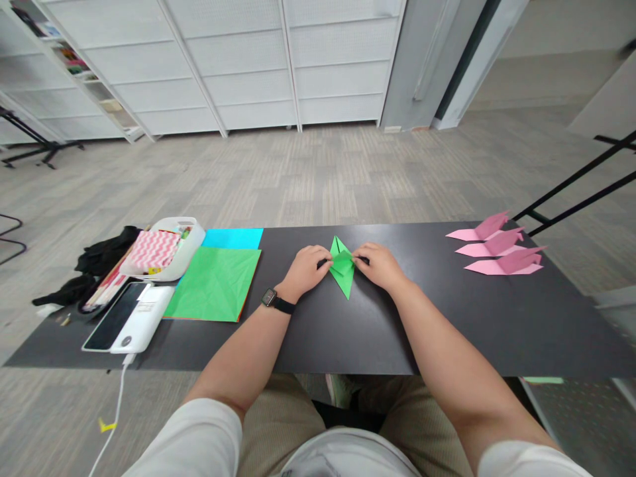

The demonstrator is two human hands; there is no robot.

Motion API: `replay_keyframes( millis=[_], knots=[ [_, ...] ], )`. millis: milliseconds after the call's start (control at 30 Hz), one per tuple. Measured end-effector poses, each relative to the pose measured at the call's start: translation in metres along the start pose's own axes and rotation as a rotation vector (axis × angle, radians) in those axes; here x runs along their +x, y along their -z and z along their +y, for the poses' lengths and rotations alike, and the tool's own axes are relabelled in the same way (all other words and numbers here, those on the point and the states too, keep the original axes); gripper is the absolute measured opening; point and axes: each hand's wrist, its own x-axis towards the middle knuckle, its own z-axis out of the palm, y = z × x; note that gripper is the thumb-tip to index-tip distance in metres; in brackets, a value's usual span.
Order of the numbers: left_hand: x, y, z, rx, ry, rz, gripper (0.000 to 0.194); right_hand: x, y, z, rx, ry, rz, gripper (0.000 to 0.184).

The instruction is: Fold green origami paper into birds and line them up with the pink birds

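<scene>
A green sheet of origami paper (342, 266), folded into a narrow kite-like shape, lies on the dark table in front of me. Its long point faces me, and a raised flap crosses its middle. My left hand (311, 268) pinches the flap's left edge between thumb and fingers. On the opposite side, my right hand (378, 265) pinches the right edge in the same way. Both hands rest low, close to the tabletop. The fingertips partly cover the paper's side edges.
Left of my hands lies a stack of green paper (216, 285) with a blue sheet (233, 237) behind it. Further left are a white basket (191, 255), a phone (114, 318), a white power bank (146, 321) and black cloth (106, 252). Pink folded birds (501, 264) stand at the right.
</scene>
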Motion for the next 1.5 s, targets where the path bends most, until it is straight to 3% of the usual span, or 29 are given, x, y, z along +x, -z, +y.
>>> replay_keyframes(
  millis=[267, 400, 633, 800, 1000, 1267, 1500],
  knots=[
    [-0.002, 0.002, 0.003, -0.031, 0.038, 0.087, 0.012, -0.001, 0.005, -0.006, 0.066, -0.055, 0.154, 0.019],
    [-0.004, 0.005, 0.007, -0.068, -0.009, 0.140, 0.022, -0.001, 0.006, -0.009, 0.072, -0.069, 0.183, 0.019],
    [-0.003, 0.004, 0.004, -0.088, -0.051, 0.108, 0.024, -0.002, 0.011, -0.017, 0.098, -0.019, 0.181, 0.022],
    [-0.003, 0.006, 0.008, -0.077, -0.094, 0.075, 0.042, -0.002, 0.011, -0.018, 0.123, 0.000, 0.219, 0.021],
    [-0.004, 0.007, 0.011, -0.066, -0.095, 0.217, 0.018, -0.002, 0.008, -0.019, 0.195, 0.103, 0.252, 0.020],
    [-0.005, 0.005, 0.007, -0.016, -0.085, 0.253, 0.016, -0.004, 0.011, -0.023, 0.160, 0.281, 0.232, 0.033],
    [-0.006, 0.011, 0.016, -0.066, -0.118, 0.217, 0.009, -0.003, 0.008, -0.023, 0.146, 0.187, 0.280, 0.017]
  ],
)
